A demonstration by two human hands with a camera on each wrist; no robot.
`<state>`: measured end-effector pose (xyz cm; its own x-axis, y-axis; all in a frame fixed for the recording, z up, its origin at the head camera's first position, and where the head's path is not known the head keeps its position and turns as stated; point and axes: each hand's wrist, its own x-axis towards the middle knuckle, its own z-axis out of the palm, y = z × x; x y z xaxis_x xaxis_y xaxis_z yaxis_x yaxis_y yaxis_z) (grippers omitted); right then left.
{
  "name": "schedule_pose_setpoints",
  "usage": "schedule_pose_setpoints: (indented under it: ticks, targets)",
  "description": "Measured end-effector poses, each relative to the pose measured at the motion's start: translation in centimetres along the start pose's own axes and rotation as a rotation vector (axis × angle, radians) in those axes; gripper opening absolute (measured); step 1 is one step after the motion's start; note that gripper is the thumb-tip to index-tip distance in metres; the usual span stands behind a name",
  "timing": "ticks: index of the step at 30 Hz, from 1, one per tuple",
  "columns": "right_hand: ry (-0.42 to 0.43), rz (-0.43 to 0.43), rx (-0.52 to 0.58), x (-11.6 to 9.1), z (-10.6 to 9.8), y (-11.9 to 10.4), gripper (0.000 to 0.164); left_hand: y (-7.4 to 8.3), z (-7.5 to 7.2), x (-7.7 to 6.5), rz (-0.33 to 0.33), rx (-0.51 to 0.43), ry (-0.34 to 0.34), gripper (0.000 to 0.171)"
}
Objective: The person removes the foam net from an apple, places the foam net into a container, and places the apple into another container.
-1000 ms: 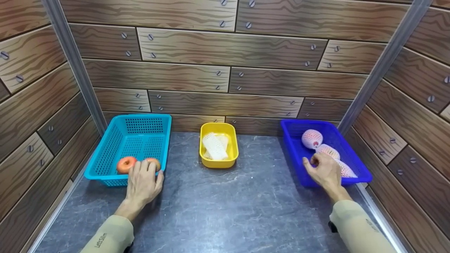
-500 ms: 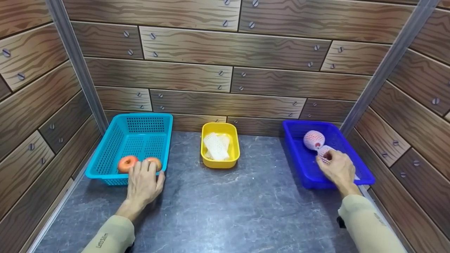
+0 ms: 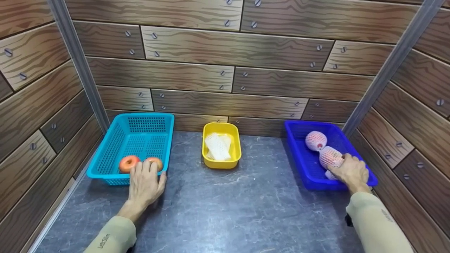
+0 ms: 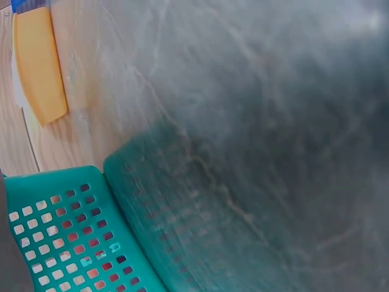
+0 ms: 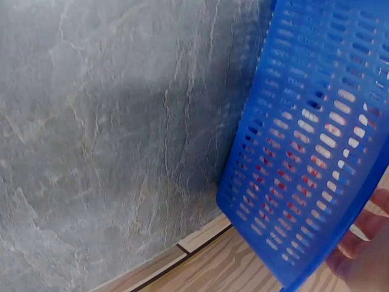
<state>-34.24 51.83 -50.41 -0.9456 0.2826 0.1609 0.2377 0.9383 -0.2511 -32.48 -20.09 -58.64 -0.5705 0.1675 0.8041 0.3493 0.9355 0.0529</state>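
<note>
In the head view, my left hand (image 3: 145,182) rests over the near rim of the teal basket (image 3: 92,171), its fingertips beside a red apple (image 3: 154,162). Another apple (image 3: 128,164) lies to the left of them. My right hand (image 3: 351,172) reaches into the blue basket (image 3: 305,175), thumb and fingers round the lower end of an apple in a foam net (image 3: 330,157). A second netted apple (image 3: 315,140) lies farther back. White netting (image 3: 329,175) shows below the right thumb, mostly hidden. The right wrist view catches only some fingers (image 5: 349,252) behind the basket's rim.
A yellow tub (image 3: 221,164) with loose white foam nets (image 3: 218,147) stands between the baskets, near the back wall. Wood-patterned panels (image 3: 190,42) enclose the grey marbled tabletop (image 3: 225,203) at the back and on both sides.
My right hand has moved right and toward me, from above the netted apples to the middle one, which has shifted slightly. My left hand stays at the teal basket.
</note>
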Motion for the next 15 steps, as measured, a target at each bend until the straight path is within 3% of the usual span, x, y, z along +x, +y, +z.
schedule_pose_setpoints:
  ticks: [9, 15]
  targets:
    - [-0.236, 0.143, -0.018, 0.8, -0.8, 1.2, 0.119, 0.0, 0.1, 0.0, 0.006, 0.0, -0.004, 0.029]
    - [-0.322, 0.234, -0.051, 1.5, -0.9, 1.4, 0.12, -0.1, 0.0, 0.0, 0.004, 0.003, -0.005, 0.029]
